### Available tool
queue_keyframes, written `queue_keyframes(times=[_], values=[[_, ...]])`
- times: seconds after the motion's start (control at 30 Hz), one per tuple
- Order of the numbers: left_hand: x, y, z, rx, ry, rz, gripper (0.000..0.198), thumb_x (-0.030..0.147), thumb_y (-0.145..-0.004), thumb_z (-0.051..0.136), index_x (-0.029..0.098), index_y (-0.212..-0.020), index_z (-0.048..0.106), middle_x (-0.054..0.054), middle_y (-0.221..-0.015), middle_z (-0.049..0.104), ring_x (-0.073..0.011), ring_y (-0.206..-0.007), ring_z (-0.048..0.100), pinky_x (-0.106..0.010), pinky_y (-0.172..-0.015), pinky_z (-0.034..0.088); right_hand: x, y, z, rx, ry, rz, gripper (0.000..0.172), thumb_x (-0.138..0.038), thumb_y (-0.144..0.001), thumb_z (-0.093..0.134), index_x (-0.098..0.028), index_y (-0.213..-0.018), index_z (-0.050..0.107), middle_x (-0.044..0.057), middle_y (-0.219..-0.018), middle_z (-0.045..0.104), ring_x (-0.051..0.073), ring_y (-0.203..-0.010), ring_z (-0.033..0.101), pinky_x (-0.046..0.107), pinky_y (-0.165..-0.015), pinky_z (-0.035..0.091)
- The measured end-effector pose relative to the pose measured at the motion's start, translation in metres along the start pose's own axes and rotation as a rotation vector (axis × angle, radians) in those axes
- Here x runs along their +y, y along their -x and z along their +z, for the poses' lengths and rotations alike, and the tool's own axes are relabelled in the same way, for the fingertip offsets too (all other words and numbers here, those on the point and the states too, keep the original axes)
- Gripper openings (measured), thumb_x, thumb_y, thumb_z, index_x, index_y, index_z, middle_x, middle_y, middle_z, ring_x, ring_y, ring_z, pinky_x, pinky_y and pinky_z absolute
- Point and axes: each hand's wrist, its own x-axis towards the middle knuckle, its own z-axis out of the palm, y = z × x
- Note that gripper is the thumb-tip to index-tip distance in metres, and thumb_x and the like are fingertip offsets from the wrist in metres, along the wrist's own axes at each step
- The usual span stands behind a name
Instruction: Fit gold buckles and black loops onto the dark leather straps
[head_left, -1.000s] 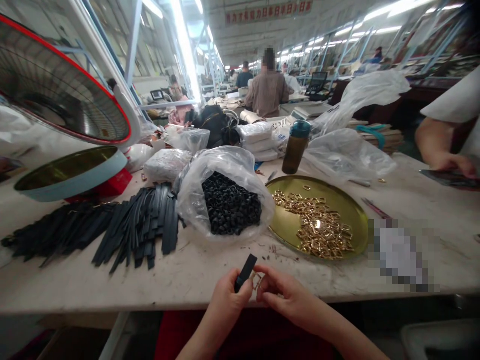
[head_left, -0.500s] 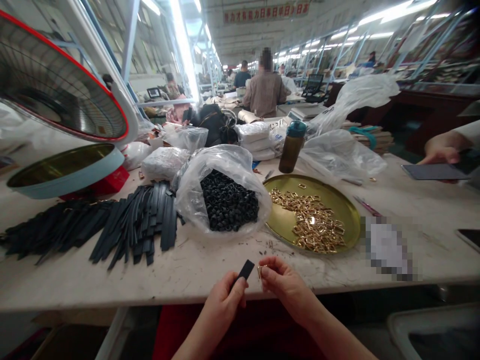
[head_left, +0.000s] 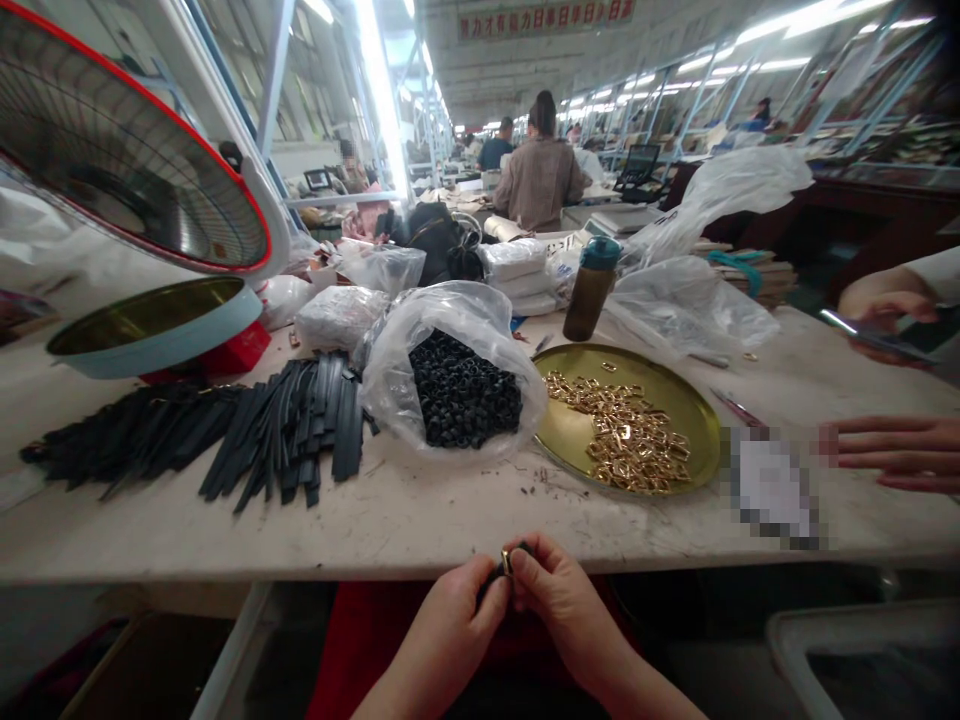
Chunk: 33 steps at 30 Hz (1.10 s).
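At the table's front edge my left hand (head_left: pixel 466 610) pinches a black strap, now mostly hidden by my fingers. My right hand (head_left: pixel 551 590) grips a small gold buckle (head_left: pixel 506 563) that meets the strap's end between the two hands. Whether the strap passes through the buckle cannot be made out. Beyond my hands a round gold tray (head_left: pixel 562 440) carries many loose gold buckles (head_left: pixel 637 440). A clear plastic bag (head_left: pixel 382 400) full of small black loops (head_left: pixel 469 395) stands beside it. Black straps (head_left: pixel 300 430) lie in heaps to the left.
A fan (head_left: pixel 135 150) and a scale with a pale blue pan (head_left: pixel 165 335) stand at left. A bottle (head_left: pixel 592 290) rises behind the tray. Scissors (head_left: pixel 739 407) lie to its right. Another person's hands (head_left: pixel 892 450) are at the right, one holding a phone (head_left: pixel 877 335).
My hands have come together and drawn slightly nearer, bringing buckle and strap into contact. At the right, the other person's second hand has appeared over the table, and the phone has tilted.
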Motion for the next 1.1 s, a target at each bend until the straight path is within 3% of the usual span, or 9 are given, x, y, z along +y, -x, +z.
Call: queue_keyframes(times=[0.13,0.3,0.43,0.6,0.73,0.87,1.1], values=[[0.003,0.003,0.002,0.003,0.158,-0.009,0.011,0.026,-0.078,0.047,0.016,-0.080,0.051,-0.002,-0.075,0.058,-0.0145,-0.070,0.051,-0.023,-0.063,0.038,0.002,0.003,0.002,0.092,0.208,-0.124,0.036,-0.041,-0.058,0.078,-0.015,-0.063,0.053,-0.006,-0.056,0.052,0.008,-0.053,0.044,0.019,-0.053,0.037],[-0.006,-0.002,0.005,-0.041,0.314,-0.080,0.020,0.032,-0.082,0.042,0.017,-0.073,0.050,0.004,-0.056,0.050,-0.0088,-0.049,0.042,-0.020,-0.050,0.033,0.004,0.002,-0.002,0.084,0.306,-0.124,0.037,-0.050,-0.070,0.065,-0.016,-0.062,0.050,-0.006,-0.052,0.047,0.008,-0.050,0.041,0.021,-0.049,0.034],[-0.011,-0.006,0.010,-0.064,0.414,-0.158,0.019,0.033,-0.079,0.044,0.016,-0.077,0.051,0.004,-0.056,0.053,-0.0058,-0.038,0.035,-0.019,-0.040,0.027,0.006,0.000,-0.005,0.077,0.345,-0.088,0.036,-0.051,-0.074,0.060,-0.017,-0.067,0.051,-0.005,-0.055,0.047,0.009,-0.051,0.042,0.021,-0.049,0.035],[-0.005,-0.008,0.011,-0.091,0.554,-0.188,0.028,0.045,-0.075,0.046,0.017,-0.073,0.046,0.003,-0.056,0.055,-0.0044,-0.034,0.036,-0.018,-0.037,0.025,0.002,-0.002,-0.006,0.112,0.492,-0.193,0.034,-0.050,-0.075,0.058,-0.017,-0.067,0.052,-0.005,-0.055,0.047,0.010,-0.051,0.041,0.021,-0.048,0.035],[0.000,-0.009,0.009,-0.072,0.608,-0.211,0.030,0.047,-0.073,0.048,0.017,-0.069,0.044,0.003,-0.054,0.053,-0.0044,-0.037,0.037,-0.018,-0.040,0.027,-0.002,-0.003,-0.006,0.106,0.592,-0.256,0.031,-0.048,-0.075,0.059,-0.018,-0.069,0.055,-0.003,-0.059,0.052,0.012,-0.056,0.046,0.022,-0.053,0.038],[0.000,-0.008,0.010,-0.062,0.632,-0.239,0.031,0.048,-0.072,0.049,0.017,-0.070,0.046,0.004,-0.053,0.052,-0.0048,-0.037,0.036,-0.018,-0.040,0.026,-0.003,-0.004,-0.007,0.070,0.562,-0.192,0.032,-0.049,-0.074,0.059,-0.018,-0.068,0.053,-0.004,-0.057,0.051,0.012,-0.053,0.046,0.022,-0.051,0.038],[-0.001,-0.006,0.012,-0.067,0.603,-0.219,0.028,0.045,-0.072,0.049,0.017,-0.070,0.046,0.003,-0.054,0.055,-0.0048,-0.035,0.037,-0.018,-0.038,0.025,-0.008,-0.001,-0.010,0.116,0.688,-0.255,0.034,-0.050,-0.079,0.052,-0.018,-0.069,0.051,-0.004,-0.055,0.050,0.012,-0.053,0.045,0.023,-0.051,0.037]])
